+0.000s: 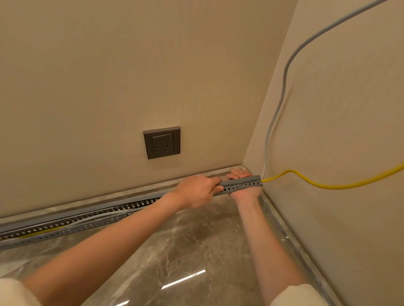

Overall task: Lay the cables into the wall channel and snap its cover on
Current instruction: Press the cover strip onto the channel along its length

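A grey slotted wall channel [243,185] runs along the floor at the foot of the back wall, from the far left to the corner. A yellow cable [329,186] and a grey cable [284,78] leave its right end at the corner; both also lie inside the open channel at the left. My left hand [196,190] grips the channel's top edge near the right end. My right hand [242,173] reaches over the channel's end from behind, its fingers on the top and its wrist in front. Whether a separate cover is under my hands I cannot tell.
A dark grey wall socket [162,142] sits on the back wall above the channel. The glossy marble floor [179,251] spreads toward me. The right wall meets the back wall at the corner [244,160], with a stone skirting strip along both.
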`<state>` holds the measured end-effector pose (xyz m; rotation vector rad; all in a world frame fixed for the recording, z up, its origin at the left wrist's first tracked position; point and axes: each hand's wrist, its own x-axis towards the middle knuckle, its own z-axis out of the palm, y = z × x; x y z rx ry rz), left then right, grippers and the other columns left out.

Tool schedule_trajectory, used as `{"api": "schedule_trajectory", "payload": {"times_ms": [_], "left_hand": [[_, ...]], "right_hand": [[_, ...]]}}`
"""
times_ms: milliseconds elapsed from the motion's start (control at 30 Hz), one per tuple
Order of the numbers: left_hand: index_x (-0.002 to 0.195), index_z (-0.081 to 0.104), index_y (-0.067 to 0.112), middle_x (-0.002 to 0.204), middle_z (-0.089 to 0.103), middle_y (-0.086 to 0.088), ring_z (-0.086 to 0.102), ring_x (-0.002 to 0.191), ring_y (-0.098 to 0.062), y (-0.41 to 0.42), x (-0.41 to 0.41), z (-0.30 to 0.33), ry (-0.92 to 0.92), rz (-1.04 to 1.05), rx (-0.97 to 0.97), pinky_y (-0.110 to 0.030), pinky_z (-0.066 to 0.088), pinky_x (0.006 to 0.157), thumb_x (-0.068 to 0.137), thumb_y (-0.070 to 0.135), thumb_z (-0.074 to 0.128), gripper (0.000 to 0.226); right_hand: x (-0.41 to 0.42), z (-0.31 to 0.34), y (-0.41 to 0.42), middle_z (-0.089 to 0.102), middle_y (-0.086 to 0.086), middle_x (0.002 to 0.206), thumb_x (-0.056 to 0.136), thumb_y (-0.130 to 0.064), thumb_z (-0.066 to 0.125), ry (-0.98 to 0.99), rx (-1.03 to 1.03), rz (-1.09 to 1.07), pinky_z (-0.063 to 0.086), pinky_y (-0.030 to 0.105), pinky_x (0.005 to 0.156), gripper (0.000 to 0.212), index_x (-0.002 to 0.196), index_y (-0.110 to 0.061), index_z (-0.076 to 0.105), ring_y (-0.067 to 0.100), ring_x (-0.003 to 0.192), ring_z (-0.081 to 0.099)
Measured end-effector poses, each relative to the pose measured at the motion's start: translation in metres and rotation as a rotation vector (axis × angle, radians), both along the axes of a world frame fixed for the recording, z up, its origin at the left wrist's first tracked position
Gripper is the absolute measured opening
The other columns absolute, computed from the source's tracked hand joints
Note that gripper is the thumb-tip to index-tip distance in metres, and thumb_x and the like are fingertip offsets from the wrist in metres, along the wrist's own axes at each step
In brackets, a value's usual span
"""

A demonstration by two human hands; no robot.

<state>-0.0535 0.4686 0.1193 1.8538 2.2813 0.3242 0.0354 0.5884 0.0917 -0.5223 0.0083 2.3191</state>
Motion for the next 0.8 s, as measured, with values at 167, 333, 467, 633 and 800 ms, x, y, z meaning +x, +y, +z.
{"api": "schedule_trajectory", "payload": {"times_ms": [167,333,467,633,800], "left_hand": [[0.112,0.050,0.013,0.096,0.067,-0.014,0.060,0.082,-0.034,-0.006,0.006,-0.011,0.093,-0.005,0.125,-0.041,0.045,0.065,0.099,0.035,0.030,0.033],[0.111,0.053,0.013,0.096,0.066,-0.010,0.060,0.081,-0.029,-0.015,0.001,-0.013,0.053,-0.101,0.202,-0.040,0.047,0.066,0.095,0.041,0.041,0.034],[0.108,0.054,0.009,0.097,0.067,-0.012,0.061,0.082,-0.033,-0.026,-0.003,-0.017,0.172,-0.068,0.191,-0.041,0.047,0.066,0.089,0.031,0.050,0.030],[0.099,0.055,0.005,0.092,0.067,-0.015,0.061,0.076,-0.037,-0.026,-0.001,-0.017,0.197,-0.050,0.242,-0.040,0.045,0.062,0.088,0.024,0.050,0.022],[0.098,0.056,0.005,0.088,0.068,-0.014,0.061,0.072,-0.036,-0.027,0.001,-0.023,0.188,-0.032,0.264,-0.041,0.047,0.060,0.086,0.022,0.053,0.021]], "right_hand": [[0.004,0.007,0.000,0.033,-0.001,0.042,0.087,-0.024,0.023,-0.168,-0.045,0.033,0.019,0.020,0.046,0.036,0.052,-0.018,0.032,0.013,0.039,0.026],[0.007,0.011,-0.002,0.035,0.002,0.042,0.093,-0.024,0.019,-0.238,-0.047,0.017,0.020,0.024,0.050,0.042,0.054,-0.015,0.032,0.016,0.046,0.025],[0.005,0.011,-0.001,0.035,0.002,0.038,0.094,-0.026,0.017,-0.268,-0.055,-0.007,0.022,0.019,0.044,0.045,0.052,-0.016,0.029,0.015,0.037,0.029],[0.000,0.008,0.001,0.032,0.002,0.039,0.094,-0.028,0.018,-0.255,-0.073,-0.010,0.023,0.012,0.041,0.045,0.051,-0.017,0.028,0.014,0.035,0.029],[-0.001,0.007,0.002,0.033,0.001,0.051,0.094,-0.028,0.018,-0.307,-0.073,0.001,0.024,0.020,0.044,0.040,0.057,-0.017,0.029,0.016,0.045,0.029]]}}
